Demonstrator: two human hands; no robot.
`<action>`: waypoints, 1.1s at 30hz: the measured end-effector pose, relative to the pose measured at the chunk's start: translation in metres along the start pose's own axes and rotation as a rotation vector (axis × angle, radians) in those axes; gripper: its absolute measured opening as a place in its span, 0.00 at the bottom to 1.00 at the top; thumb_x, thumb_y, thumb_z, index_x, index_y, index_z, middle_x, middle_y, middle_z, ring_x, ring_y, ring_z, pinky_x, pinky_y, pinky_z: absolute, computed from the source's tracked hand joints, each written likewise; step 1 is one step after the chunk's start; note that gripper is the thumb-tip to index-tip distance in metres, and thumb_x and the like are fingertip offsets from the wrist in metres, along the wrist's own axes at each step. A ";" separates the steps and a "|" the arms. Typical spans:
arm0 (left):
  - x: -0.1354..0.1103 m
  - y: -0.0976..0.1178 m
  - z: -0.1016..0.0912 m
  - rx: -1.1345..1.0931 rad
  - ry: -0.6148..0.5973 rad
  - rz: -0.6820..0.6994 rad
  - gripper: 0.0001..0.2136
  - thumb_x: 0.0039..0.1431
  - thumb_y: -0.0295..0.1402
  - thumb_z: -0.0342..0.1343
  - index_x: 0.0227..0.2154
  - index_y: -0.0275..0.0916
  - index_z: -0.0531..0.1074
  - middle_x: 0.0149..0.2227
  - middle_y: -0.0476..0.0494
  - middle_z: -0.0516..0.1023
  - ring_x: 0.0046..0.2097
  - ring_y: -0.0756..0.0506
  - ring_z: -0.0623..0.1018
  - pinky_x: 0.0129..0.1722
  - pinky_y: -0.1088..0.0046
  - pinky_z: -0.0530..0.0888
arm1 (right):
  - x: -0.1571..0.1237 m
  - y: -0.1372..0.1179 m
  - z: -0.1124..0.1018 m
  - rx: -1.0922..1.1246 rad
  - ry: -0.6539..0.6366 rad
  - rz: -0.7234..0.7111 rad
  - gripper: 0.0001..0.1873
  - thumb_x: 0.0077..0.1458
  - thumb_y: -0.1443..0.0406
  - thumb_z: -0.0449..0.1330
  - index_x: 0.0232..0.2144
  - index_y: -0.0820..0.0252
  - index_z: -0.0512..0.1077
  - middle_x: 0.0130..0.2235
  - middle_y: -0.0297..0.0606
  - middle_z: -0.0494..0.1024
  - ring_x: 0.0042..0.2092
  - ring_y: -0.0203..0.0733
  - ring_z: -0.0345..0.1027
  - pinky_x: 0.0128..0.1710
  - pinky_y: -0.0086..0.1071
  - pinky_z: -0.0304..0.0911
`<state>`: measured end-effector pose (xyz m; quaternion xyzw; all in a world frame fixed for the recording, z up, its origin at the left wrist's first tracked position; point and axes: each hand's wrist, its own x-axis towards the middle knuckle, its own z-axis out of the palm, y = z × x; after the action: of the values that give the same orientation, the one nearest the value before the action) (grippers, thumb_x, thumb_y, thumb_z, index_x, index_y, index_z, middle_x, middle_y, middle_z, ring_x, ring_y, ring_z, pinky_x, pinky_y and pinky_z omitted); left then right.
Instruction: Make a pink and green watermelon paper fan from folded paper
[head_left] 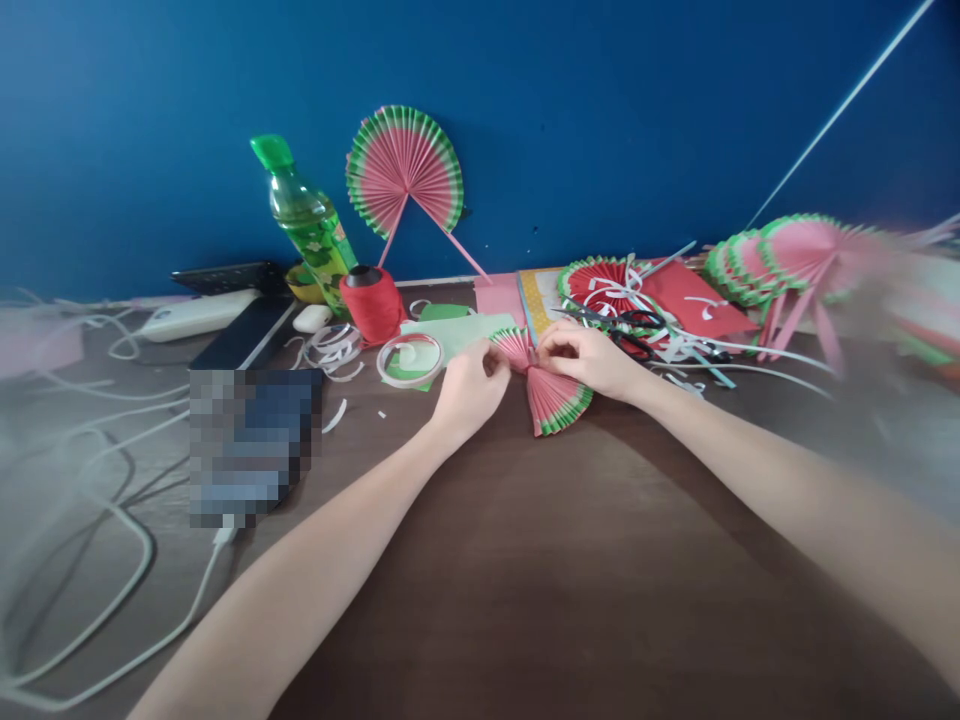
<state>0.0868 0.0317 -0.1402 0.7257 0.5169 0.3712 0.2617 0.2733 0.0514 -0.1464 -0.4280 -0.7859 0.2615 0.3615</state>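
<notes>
A pleated paper fan point(559, 400), pink with a green-and-white edge, is gathered at its middle into a bow-tie shape above the brown table. My left hand point(474, 388) is on the left of its narrow waist, thumb and fingers curled together in a pinch. On the other side, my right hand point(592, 362) pinches close to the waist. Whatever lies between the fingertips is too small to make out. Behind my left hand are a roll of double-sided tape point(410, 362) and a red thread spool point(375, 308). Black-handled scissors point(637, 320) lie beyond my right hand.
An opened round fan point(405, 170) leans on the blue wall beside a green-capped drink bottle point(307, 220). More folded fans point(802, 255) stand at right. White paper scraps, red paper point(697, 300) and cables point(142, 550) are spread about. A blurred-out phone point(259, 445) is plugged in at left.
</notes>
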 end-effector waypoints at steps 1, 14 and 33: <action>0.000 0.000 0.000 -0.009 0.007 0.012 0.05 0.51 0.23 0.49 0.23 0.37 0.64 0.24 0.51 0.71 0.27 0.52 0.69 0.32 0.74 0.67 | 0.000 -0.001 0.000 0.010 -0.005 0.005 0.06 0.45 0.65 0.57 0.20 0.60 0.68 0.30 0.39 0.71 0.35 0.40 0.64 0.38 0.37 0.59; 0.001 -0.004 0.002 -0.064 -0.097 0.183 0.09 0.48 0.17 0.49 0.29 0.36 0.68 0.31 0.48 0.74 0.33 0.52 0.73 0.35 0.75 0.70 | -0.001 -0.010 -0.003 0.238 -0.060 0.166 0.08 0.47 0.65 0.54 0.27 0.61 0.72 0.32 0.39 0.77 0.37 0.41 0.71 0.41 0.37 0.63; 0.002 0.000 -0.001 -0.093 -0.213 0.169 0.07 0.46 0.21 0.47 0.26 0.37 0.67 0.29 0.49 0.73 0.33 0.51 0.72 0.38 0.72 0.69 | -0.008 -0.022 0.000 0.235 -0.152 0.205 0.12 0.49 0.57 0.59 0.24 0.60 0.68 0.23 0.34 0.73 0.24 0.35 0.66 0.26 0.31 0.60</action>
<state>0.0869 0.0330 -0.1391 0.7891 0.4053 0.3363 0.3162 0.2659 0.0338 -0.1331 -0.4397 -0.7272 0.4187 0.3201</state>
